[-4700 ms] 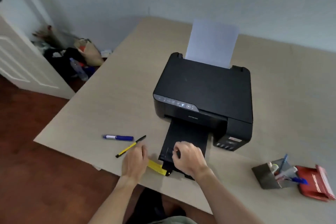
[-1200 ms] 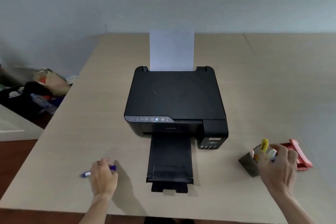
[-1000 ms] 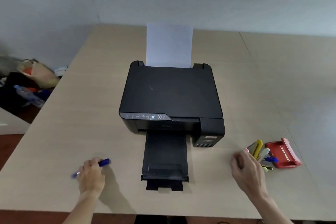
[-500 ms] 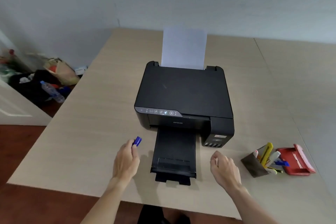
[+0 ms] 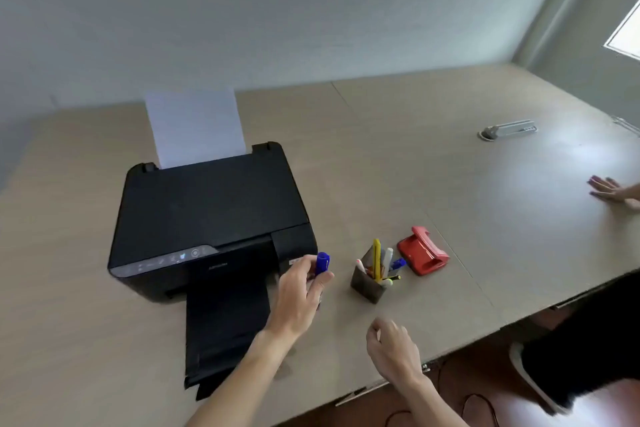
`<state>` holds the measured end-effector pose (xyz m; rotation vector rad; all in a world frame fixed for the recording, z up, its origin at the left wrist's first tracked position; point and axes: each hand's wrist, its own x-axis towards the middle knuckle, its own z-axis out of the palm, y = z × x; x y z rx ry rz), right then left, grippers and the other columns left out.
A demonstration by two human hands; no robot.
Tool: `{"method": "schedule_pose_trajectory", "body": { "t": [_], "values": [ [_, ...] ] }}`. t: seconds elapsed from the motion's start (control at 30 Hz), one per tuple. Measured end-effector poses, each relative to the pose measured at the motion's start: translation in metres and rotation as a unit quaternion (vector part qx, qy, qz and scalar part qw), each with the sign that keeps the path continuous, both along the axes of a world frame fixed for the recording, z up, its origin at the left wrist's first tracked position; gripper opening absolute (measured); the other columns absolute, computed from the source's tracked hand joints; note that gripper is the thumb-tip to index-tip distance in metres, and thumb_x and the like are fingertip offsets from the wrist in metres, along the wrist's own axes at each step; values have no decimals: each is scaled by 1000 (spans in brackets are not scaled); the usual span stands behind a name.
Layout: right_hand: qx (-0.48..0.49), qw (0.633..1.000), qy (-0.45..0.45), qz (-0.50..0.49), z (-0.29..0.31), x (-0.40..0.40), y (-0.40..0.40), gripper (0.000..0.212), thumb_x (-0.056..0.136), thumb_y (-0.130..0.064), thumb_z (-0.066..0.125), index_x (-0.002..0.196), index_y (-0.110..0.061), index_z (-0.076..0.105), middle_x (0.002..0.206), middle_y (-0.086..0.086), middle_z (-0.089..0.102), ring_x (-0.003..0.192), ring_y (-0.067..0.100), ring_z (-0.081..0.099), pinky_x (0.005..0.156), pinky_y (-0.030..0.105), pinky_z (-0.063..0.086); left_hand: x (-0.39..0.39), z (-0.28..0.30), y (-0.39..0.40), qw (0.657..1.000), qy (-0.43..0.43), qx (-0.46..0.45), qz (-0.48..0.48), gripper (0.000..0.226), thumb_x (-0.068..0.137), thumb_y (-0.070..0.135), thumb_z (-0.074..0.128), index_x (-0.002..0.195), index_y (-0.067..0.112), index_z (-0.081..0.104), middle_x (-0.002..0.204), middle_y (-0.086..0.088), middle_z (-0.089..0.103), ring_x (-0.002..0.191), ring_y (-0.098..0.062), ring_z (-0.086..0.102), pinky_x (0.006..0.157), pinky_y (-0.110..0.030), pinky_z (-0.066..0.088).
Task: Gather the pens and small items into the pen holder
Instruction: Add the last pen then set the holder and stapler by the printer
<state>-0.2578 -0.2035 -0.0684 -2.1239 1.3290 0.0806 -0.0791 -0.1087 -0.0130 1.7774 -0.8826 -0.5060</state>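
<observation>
My left hand point(image 5: 300, 291) grips a blue pen point(image 5: 322, 263), whose capped end sticks up above my fingers, a short way left of the pen holder. The dark pen holder point(image 5: 367, 285) stands on the table and holds a yellow cutter point(image 5: 376, 257), a white marker and several other pens. My right hand point(image 5: 393, 347) hovers near the table's front edge, below the holder, fingers loosely curled with nothing in them.
A black printer point(image 5: 211, 218) with white paper point(image 5: 195, 126) and an extended output tray point(image 5: 227, 329) fills the left. A red hole punch point(image 5: 422, 251) lies right of the holder. Another person's hand point(image 5: 611, 189) rests at the far right. A grey device point(image 5: 507, 130) sits far back.
My left hand has carried the blue pen from left of the output tray rightward across it, close to the holder. My right hand has dropped back toward the front edge. The view swung right.
</observation>
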Motion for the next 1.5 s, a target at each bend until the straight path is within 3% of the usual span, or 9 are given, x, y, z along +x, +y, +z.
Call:
{"method": "schedule_pose_trajectory", "body": {
  "t": [0.07,0.17,0.27,0.5,0.7,0.83,1.0,1.2,1.5],
  "values": [
    [2,999,-3,-33,0,-17,-8,16,88,-27,42,78,-22,54,88,-1,66,90,26,60,70,35,44,-9,8,-29,1000,-8,-17,-7,7,95,30,63,95,24,59,68,-2,68,62,-15,66,69,-27,54],
    [-5,997,-7,-75,0,-38,-18,17,88,-27,42,76,-22,54,85,-1,66,86,25,59,67,34,42,-20,18,-66,998,-12,-53,-12,10,93,21,66,98,25,59,84,7,71,76,-1,70,69,-6,50],
    [-12,994,-10,-110,-1,-55,-26,18,88,-28,42,77,-20,54,82,-2,64,81,23,54,64,33,40,-28,16,-90,998,-33,-38,-42,17,92,14,67,101,25,57,88,12,67,82,5,68,68,-1,47],
    [-26,987,-29,-155,2,-66,-54,19,87,-28,42,78,-20,56,81,-3,66,85,22,59,68,34,45,-37,-3,-116,979,-154,108,-77,24,91,15,65,110,25,53,94,3,63,88,-18,63,80,-34,54],
    [-38,986,-38,-161,10,-52,-93,16,88,-26,44,81,-20,56,84,-1,66,82,24,61,72,36,49,-39,-8,-121,936,-262,196,-130,42,82,11,57,120,28,55,105,5,63,100,-21,61,85,-35,48],
    [-58,982,-71,-165,15,-35,-115,14,89,-21,46,99,-17,54,102,3,59,88,26,60,71,35,45,-41,-1,-124,904,-305,243,-174,65,68,36,55,131,37,41,124,10,50,113,-19,56,91,-34,44],
    [-98,976,-87,-175,26,-12,-147,28,89,-14,47,117,-12,45,112,8,44,82,33,60,69,40,51,-54,-10,-132,865,-318,371,-119,118,50,78,67,145,31,16,139,-1,27,116,-26,50,86,-42,49],
    [-143,981,-36,-127,26,6,-186,38,92,-18,48,129,-10,51,122,10,48,98,33,59,80,41,52,-68,-26,-149,878,-296,369,-70,76,78,40,61,142,30,21,140,-6,32,108,-27,55,77,-39,52],
    [-141,984,-11,-104,5,19,-205,29,98,-25,41,110,-9,62,100,8,56,91,32,60,81,42,49,-21,-27,-174,879,-279,382,-66,75,81,16,61,144,27,23,135,-7,38,114,-29,49,89,-40,46]
  ]
}}
